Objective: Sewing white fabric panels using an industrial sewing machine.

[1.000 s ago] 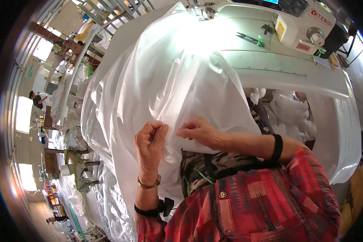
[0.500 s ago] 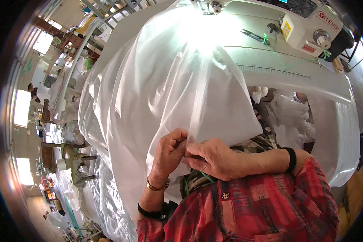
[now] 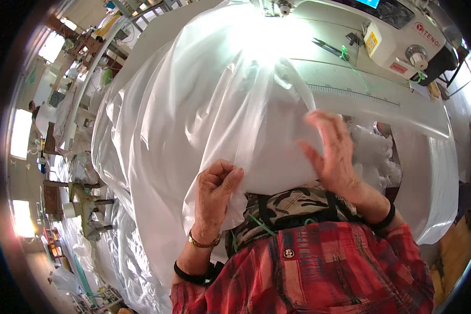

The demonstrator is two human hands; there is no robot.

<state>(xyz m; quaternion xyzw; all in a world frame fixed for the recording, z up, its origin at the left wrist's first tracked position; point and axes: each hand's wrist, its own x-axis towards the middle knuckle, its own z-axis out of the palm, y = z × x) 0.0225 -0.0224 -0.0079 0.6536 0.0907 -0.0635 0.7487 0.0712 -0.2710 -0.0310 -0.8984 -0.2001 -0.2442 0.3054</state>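
Note:
A wide sheet of thin white fabric (image 3: 162,131) runs from the sewing machine's needle area (image 3: 277,9) down over my lap in long folds. My left hand (image 3: 217,188) pinches the fabric's near edge between thumb and curled fingers. Off to its right, my right hand (image 3: 332,152) is raised over the right part of the fabric, fingers and thumb apart, holding nothing. Strong lamp light washes out the cloth under the needle.
The white sewing machine (image 3: 397,42) stands at the far right. Black thread snips (image 3: 329,48) lie on its table beside a green thread (image 3: 358,76). A ruler scale (image 3: 350,95) runs along the table edge. Piled white material (image 3: 371,152) sits below; a wooden stool (image 3: 86,209) stands left.
My right hand has let go of the fabric edge beside my left hand and moved right and up, its fingers spreading. My left hand still grips the edge.

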